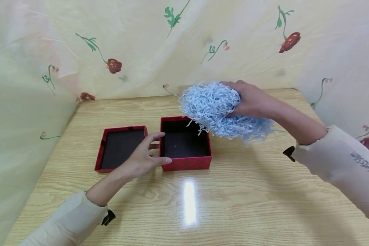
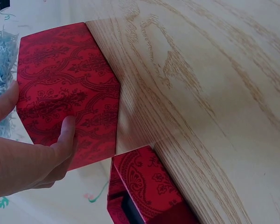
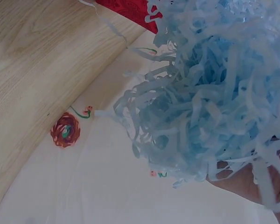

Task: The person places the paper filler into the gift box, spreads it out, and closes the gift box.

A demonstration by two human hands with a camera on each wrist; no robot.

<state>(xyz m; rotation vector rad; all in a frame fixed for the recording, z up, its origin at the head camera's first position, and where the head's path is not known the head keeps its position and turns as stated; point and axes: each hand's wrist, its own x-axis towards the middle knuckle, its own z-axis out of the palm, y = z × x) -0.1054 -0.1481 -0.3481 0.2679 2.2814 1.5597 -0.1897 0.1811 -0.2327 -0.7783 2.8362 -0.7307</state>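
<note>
A red box (image 1: 187, 163) with a dark lining stands uncovered on the table. My left hand (image 1: 142, 157) holds its left side, thumb at the front corner and fingers against the left wall. In the left wrist view the box (image 2: 70, 70) shows a dark pattern on its outer walls. My right hand (image 1: 253, 99) grips a large loose bundle of pale blue shredded paper (image 1: 210, 106) above the box's right side and the table beyond. In the right wrist view the shredded paper (image 3: 200, 102) hides most of the fingers.
The red lid (image 1: 121, 148) lies to the left of the box with its dark inside facing up. Beneath everything is a light wooden table (image 1: 249, 198). A flower-patterned curtain (image 1: 141, 44) hangs along the table's back and sides.
</note>
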